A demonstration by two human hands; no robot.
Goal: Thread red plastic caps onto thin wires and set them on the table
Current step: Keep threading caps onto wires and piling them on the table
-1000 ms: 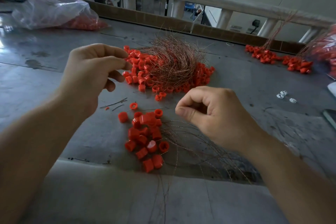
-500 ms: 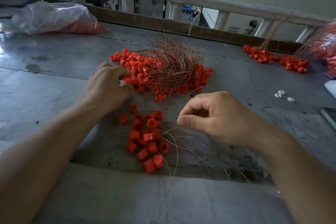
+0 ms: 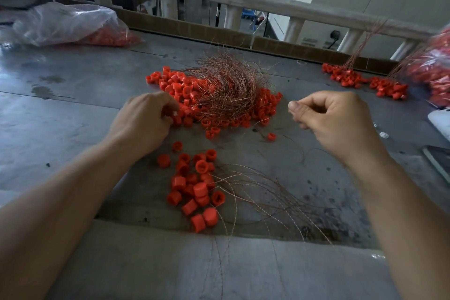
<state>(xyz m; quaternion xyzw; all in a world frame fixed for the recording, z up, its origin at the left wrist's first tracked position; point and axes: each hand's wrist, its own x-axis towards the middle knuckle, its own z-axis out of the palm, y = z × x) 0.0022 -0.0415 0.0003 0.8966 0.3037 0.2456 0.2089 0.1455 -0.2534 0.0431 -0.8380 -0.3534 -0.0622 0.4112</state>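
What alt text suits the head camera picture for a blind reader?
A person's left hand curls its fingers into the edge of a heap of red caps tangled with copper wires on a grey table, while the right hand pinches thumb to forefinger; anything held is too thin to see. Nearer lie a smaller cluster of caps and loose wires.

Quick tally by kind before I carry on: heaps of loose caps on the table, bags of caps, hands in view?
Heaps of red caps: 3 (middle heap, near heap, far right heap, its two clumps taken as one)
Bags of caps: 2 (left bag, right bag)
Hands: 2 (left hand, right hand)
Total: 7
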